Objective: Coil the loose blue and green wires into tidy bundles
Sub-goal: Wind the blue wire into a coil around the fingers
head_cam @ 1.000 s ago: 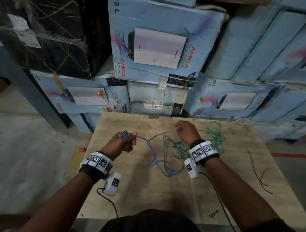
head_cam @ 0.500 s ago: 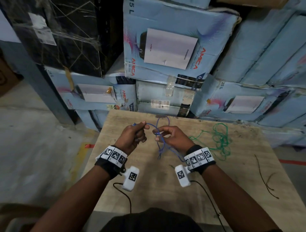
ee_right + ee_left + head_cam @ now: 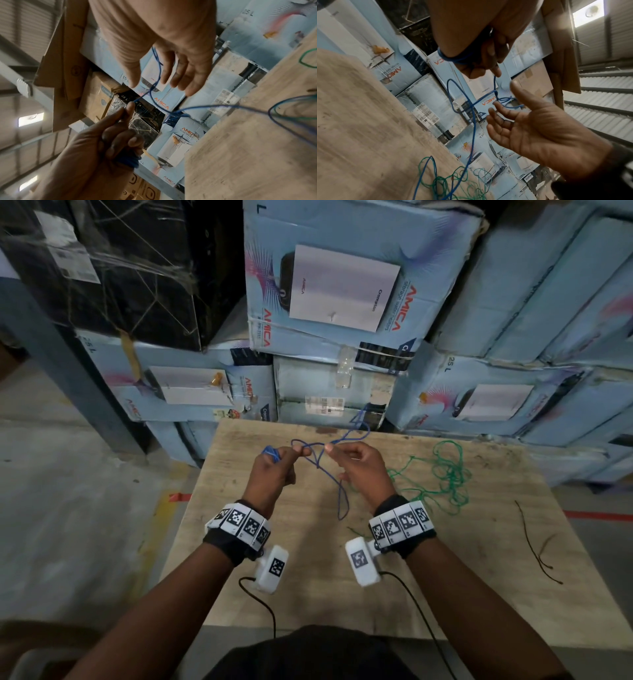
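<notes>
since half a second ago both hands have lifted a little higher over the table and drawn slightly apart, and the blue wire's free loop now rises past the table's far edge.

nearest, the left hand [image 3: 274,470] has its fingers curled round a small coil of blue wire [image 3: 342,501] wound about them, with thumb and forefinger pinching the strand that leaves it. just beside it the right hand [image 3: 356,470] nips the same strand at thumb and fingertip; the wrist views show its other fingers [image 3: 498,121] spread and relaxed, clamped on nothing. between the hands the blue wire crosses itself in a small tangle, one loop hanging down to the wooden table [image 3: 308,594], another lifted toward the boxes.

by my judgement the blue bundle is only started: a few turns sit on the left hand, and the slack, with that snag, is still to be wound. the green wire [image 3: 442,474] lies loose in a heap on the table to the right, untouched, so its coil is all left to do.

farther off, stacked cardboard boxes [image 3: 335,296] stand closed behind the table; what they hold cannot be seen.
</notes>
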`<state>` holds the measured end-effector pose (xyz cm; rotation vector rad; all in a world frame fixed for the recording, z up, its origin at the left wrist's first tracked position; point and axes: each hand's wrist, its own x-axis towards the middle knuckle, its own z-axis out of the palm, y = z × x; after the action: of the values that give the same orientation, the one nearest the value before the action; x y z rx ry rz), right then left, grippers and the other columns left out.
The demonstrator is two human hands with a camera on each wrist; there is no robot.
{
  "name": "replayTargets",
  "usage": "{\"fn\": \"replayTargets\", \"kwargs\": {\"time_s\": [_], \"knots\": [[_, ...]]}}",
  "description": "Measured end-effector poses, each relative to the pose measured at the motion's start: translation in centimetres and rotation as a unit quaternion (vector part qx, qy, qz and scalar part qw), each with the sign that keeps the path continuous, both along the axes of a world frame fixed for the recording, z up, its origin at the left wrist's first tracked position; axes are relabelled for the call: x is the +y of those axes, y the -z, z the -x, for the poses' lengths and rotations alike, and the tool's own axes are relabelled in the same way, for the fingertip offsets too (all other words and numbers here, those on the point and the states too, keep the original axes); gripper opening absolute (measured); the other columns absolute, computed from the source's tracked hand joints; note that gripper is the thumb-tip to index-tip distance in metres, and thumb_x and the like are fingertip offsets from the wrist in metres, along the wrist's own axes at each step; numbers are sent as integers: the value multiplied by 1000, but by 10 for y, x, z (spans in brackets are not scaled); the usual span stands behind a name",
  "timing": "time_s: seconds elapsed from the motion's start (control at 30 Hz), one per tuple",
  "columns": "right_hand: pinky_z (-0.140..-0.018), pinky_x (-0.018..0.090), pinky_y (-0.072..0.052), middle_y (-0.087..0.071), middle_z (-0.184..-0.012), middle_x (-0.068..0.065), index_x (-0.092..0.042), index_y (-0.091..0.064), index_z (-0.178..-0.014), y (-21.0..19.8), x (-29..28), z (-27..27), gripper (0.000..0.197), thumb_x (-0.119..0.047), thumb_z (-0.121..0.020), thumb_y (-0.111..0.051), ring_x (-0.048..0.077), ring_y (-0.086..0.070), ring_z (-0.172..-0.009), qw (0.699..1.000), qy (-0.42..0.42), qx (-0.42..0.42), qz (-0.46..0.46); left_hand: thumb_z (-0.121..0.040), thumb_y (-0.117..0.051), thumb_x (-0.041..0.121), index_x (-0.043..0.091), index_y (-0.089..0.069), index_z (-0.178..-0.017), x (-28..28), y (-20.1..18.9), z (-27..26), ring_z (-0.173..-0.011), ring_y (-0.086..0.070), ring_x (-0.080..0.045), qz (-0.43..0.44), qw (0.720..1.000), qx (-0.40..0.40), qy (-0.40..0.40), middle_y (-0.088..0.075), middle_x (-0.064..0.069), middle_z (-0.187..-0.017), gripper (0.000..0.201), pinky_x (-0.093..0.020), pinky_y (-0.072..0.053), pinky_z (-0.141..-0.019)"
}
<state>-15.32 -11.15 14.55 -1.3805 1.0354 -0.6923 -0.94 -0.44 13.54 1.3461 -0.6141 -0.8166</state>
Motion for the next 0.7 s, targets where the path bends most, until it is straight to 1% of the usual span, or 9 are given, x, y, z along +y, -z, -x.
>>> {"fn": "replayTargets", "kwargs": {"time_s": [0.03, 0.1, 0.17, 0.2, 0.27, 0.33, 0.4, 0.47, 0.7], "knots": [[-65, 28, -53, -72, -85, -1, -7, -73, -94, 2, 0, -2, 37, -40, -80, -82, 7, -66, -79, 1000, 23, 2, 1, -98, -59, 20, -12, -68, -80, 1, -2, 3, -48, -35, -12, 5, 1000, -2, 5, -69, -7, -75, 37, -29, -37, -57], [-74, 35, -54, -73, -84, 4, -4, -74, -90, 4, 2, -5, 28, -32, -84, -79, 12, -65, -79, 999, 24, -24, 0, -99, -56, 17, -24, -58, -89, 4, -2, 7, -45, -34, -9, -1, 1000, -8, 18, -64, 7, -58, 42, -25, -37, -53], [-81, 39, -55, -75, -85, 12, -6, -75, -86, 3, 9, -8, 15, -19, -92, -71, 23, -68, -82, 996, -27, -81, -2, -100, -54, 16, -20, -62, -92, 9, 1, 6, -43, -32, -8, -14, 999, -21, 21, -50, 10, -47, 38, -23, -36, -51], [-78, 36, -56, -75, -82, 13, -6, -74, -84, 2, 13, -9, 16, -15, -95, -67, 25, -69, -78, 993, -59, -104, -16, -101, -53, 16, -12, -67, -90, 11, 4, 4, -44, -32, -10, -18, 999, -28, 18, -45, 8, -46, 33, -22, -36, -50], [-66, 28, -54, -69, -68, 5, -4, -70, -86, 0, 19, -12, 18, -12, -98, -61, 18, -64, -60, 986, -113, -100, -69, -101, -53, 17, 6, -70, -80, 16, 10, -3, -44, -35, -14, -14, 998, -53, 8, -43, -5, -49, 29, -22, -35, -48], [-50, 24, -39, -52, -57, -2, -3, -70, -86, -3, 21, -12, 20, -17, -98, -61, 10, -45, -46, 985, -130, -54, -105, -102, -52, 17, 12, -67, -75, 19, 16, -15, -44, -39, -14, -28, 996, -85, -20, -47, -8, -51, 31, -22, -36, -48], [-45, 20, -20, -34, -53, -6, -5, -69, -79, -8, 15, -6, 24, -18, -97, -60, 6, -26, -43, 988, -109, -35, -101, -101, -52, 15, 12, -66, -73, 24, 22, -39, -42, -41, -11, -59, 991, -86, -88, -49, -1, -47, 32, -23, -38, -49], [-42, 18, -12, -25, -50, -8, -6, -65, -72, -17, 5, 3, 28, -15, -97, -57, 6, -20, -42, 993, -63, -55, -85, -95, -55, 11, 14, -67, -69, 31, 33, -73, -38, -41, -9, -91, 981, -39, -166, -47, 6, -40, 29, -26, -37, -51], [-37, 19, -11, -25, -45, -12, -15, -52, -71, -28, -34, 16, 28, -14, -99, -51, 4, -19, -37, 977, 65, -172, -102, -86, -62, 11, 12, -64, -66, 48, 49, -119, -39, -34, -17, -136, 961, 53, -235, -43, 5, -41, 21, -27, -31, -48]]}}
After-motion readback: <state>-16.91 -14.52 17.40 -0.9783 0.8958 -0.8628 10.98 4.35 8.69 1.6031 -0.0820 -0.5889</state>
